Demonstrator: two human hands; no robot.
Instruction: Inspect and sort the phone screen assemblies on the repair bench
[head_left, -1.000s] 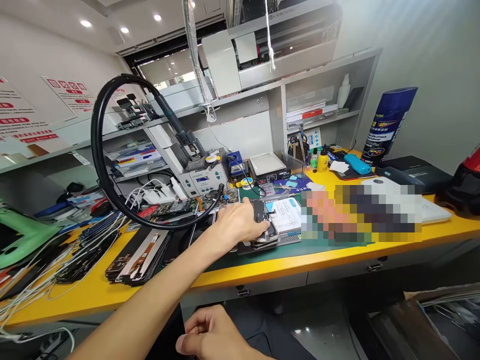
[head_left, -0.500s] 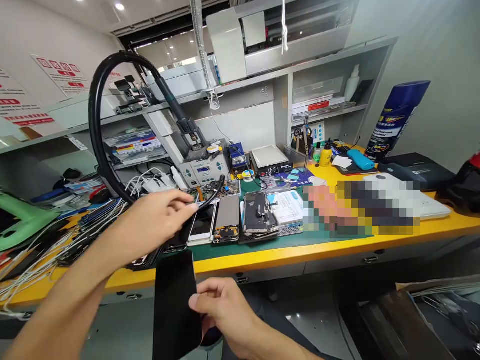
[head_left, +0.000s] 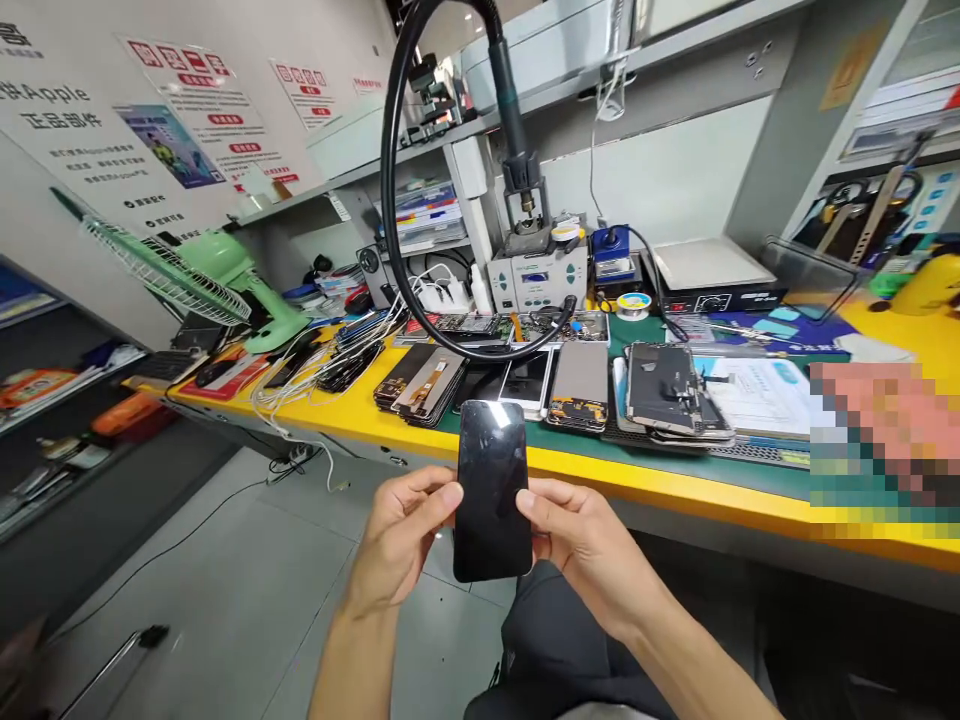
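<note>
A smartphone with a dark, glossy screen is held upright in front of the bench edge, its face toward me. My left hand grips its left side, thumb on the front edge. On the opposite side my right hand holds it the same way. The fingers behind the phone are hidden. Beyond it on the bench lie a white-framed phone, an opened phone with exposed parts and a stack of phone parts. Further left is a pile of phone screens.
A grey rework station with a looping black hose stands behind the phones. A green fan and white cables occupy the left. Solder wire sits near a flat heating plate. Drawers line the yellow bench edge.
My left hand has come down from over the bench onto the phone's left side. The phone is now held in both hands, further from me. The view has turned left.
</note>
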